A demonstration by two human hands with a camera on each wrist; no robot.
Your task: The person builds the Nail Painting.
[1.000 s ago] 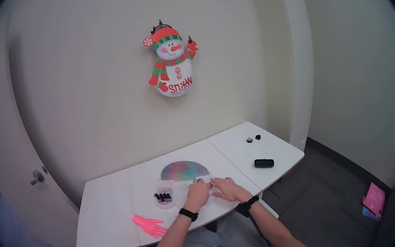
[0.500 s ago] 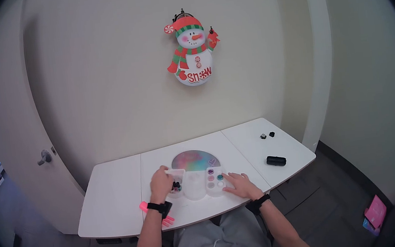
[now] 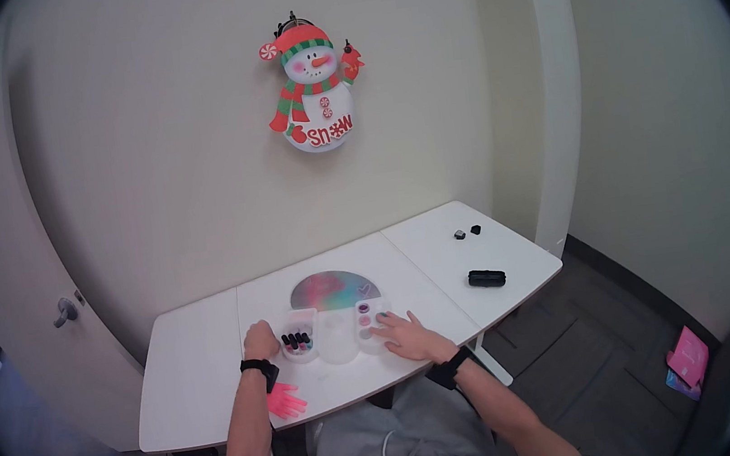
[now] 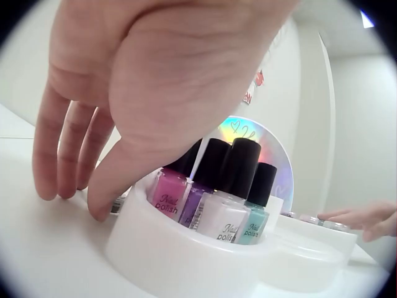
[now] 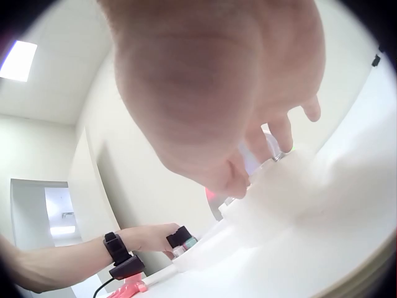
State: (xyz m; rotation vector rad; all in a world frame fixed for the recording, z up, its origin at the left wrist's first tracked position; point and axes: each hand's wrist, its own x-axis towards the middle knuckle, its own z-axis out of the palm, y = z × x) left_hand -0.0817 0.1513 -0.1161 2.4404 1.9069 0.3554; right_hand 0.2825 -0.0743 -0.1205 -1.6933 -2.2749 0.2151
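Observation:
My left hand (image 3: 260,341) reaches down at the left of a white holder (image 4: 180,264). Thumb and fingers pinch a small clear jar (image 4: 118,203) low at the tabletop, mostly hidden behind the thumb. In the holder stand nail polish bottles (image 4: 223,214) with black caps, in pink, purple, pale white and teal. My right hand (image 3: 410,336) lies with fingers spread over a white tray (image 3: 370,346) of small round jars, purple and pink ones showing. Fingertips touch the tray's top in the right wrist view. A round white part (image 3: 337,345) lies between holder and tray.
A shiny rainbow half-round panel (image 3: 334,291) stands behind the holder. The pink model hand (image 3: 286,402) lies below my left wrist, partly covered. On the right lie a black case (image 3: 487,279) and two small dark pieces (image 3: 468,233). A snowman sign (image 3: 314,88) hangs on the wall.
My left hand has gone from the jar tray, past the back of the holder, to its left side. My right hand has settled over the tray, fingers spread.

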